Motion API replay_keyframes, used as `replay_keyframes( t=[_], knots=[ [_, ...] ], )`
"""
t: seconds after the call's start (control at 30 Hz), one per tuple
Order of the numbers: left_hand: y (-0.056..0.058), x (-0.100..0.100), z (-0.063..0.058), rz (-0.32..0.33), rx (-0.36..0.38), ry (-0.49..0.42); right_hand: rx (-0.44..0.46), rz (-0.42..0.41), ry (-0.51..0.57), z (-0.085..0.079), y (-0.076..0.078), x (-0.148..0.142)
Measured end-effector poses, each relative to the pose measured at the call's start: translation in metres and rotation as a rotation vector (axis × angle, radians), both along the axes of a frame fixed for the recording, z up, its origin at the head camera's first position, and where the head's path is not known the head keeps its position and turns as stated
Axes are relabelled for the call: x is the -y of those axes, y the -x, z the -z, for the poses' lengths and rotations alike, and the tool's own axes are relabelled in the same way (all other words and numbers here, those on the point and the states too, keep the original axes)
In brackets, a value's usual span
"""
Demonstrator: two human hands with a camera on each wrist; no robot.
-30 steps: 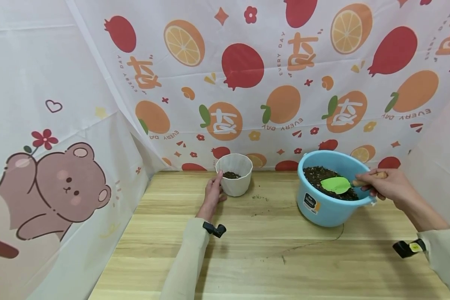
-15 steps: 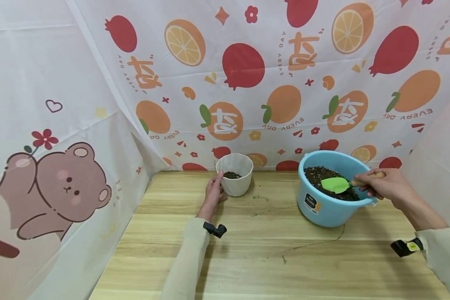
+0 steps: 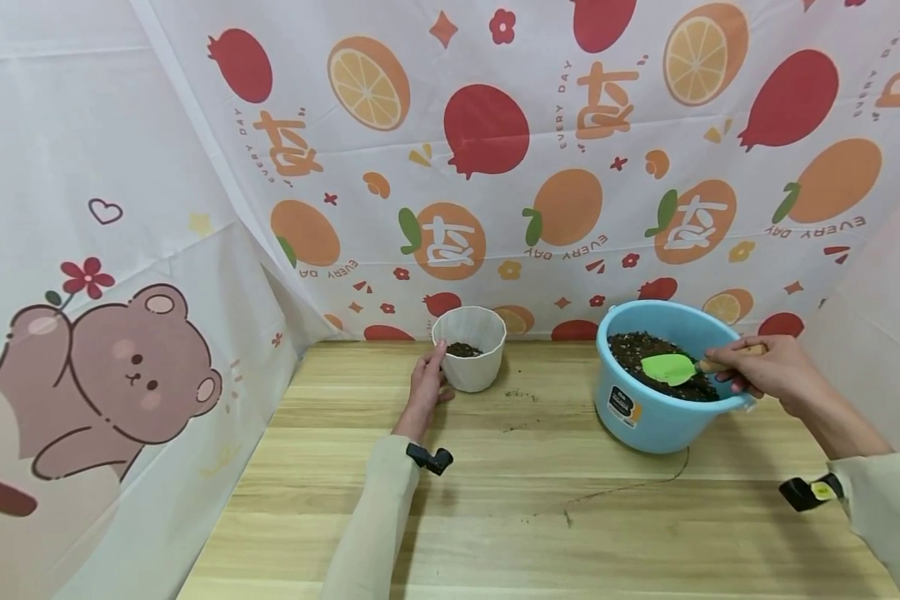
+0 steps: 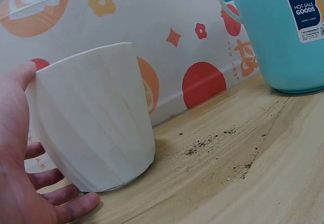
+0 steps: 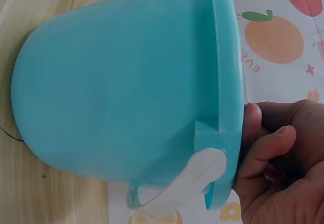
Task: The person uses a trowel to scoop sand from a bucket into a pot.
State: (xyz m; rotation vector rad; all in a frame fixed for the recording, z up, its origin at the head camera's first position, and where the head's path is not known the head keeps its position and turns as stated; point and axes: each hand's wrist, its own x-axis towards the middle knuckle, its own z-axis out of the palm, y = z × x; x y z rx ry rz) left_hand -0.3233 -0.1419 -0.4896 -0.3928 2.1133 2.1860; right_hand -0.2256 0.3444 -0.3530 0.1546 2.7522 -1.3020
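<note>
A white ribbed flower pot [image 3: 474, 373] stands upright near the back of the table, with a little dark soil [image 3: 462, 350] in the bottom. My left hand [image 3: 426, 385] holds it from the left, thumb at the rim and fingers low along its side, as the left wrist view shows. On the right, a light blue bucket [image 3: 645, 423] holds more soil [image 3: 637, 352]. Over its rim, my right hand [image 3: 771, 367] grips the wooden handle of a trowel, whose green blade [image 3: 667, 368] lies at the soil. In the right wrist view the bucket wall hides the blade.
The wooden table [image 3: 510, 533] carries scattered soil crumbs [image 4: 202, 143] between pot and bucket. A fruit-printed cloth [image 3: 487, 217] hangs close behind both. A white bucket handle [image 5: 185, 183] hangs from the rim at the right hand. Another cloth with a bear [image 3: 135, 367] lines the left side.
The trowel blade has shifted very slightly left over the soil, with the right hand following. The left hand and the pot stay where they were.
</note>
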Motion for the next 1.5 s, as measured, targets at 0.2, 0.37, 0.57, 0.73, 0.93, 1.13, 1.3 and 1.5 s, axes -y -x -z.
replay_keyframes(
  t=[0.2,0.37,0.57,0.73,0.93,1.13,1.3,1.5],
  knots=[
    [-0.001,-0.001,0.001,0.000,0.007,-0.014,0.019,-0.004,-0.006,0.001,0.002,0.004],
    [-0.001,-0.001,-0.001,0.003,-0.003,-0.023,0.024,-0.006,-0.015,0.001,0.005,0.005],
    [-0.002,-0.002,-0.001,0.000,-0.012,-0.024,0.034,-0.008,-0.013,0.002,0.007,0.006],
    [-0.002,-0.003,0.000,-0.003,-0.016,-0.012,0.042,-0.008,-0.013,0.004,0.007,0.007],
    [-0.001,-0.003,0.000,-0.003,-0.015,-0.005,0.045,-0.004,-0.037,0.004,0.006,0.010],
    [-0.001,-0.003,0.001,-0.001,-0.022,0.003,0.055,-0.008,-0.064,0.004,0.006,0.014],
    [-0.001,-0.003,0.001,-0.004,-0.013,-0.008,0.070,-0.009,-0.079,0.005,0.006,0.016],
    [0.000,-0.005,0.000,0.000,-0.020,-0.008,0.037,-0.035,-0.127,0.005,0.007,0.017]
  ],
)
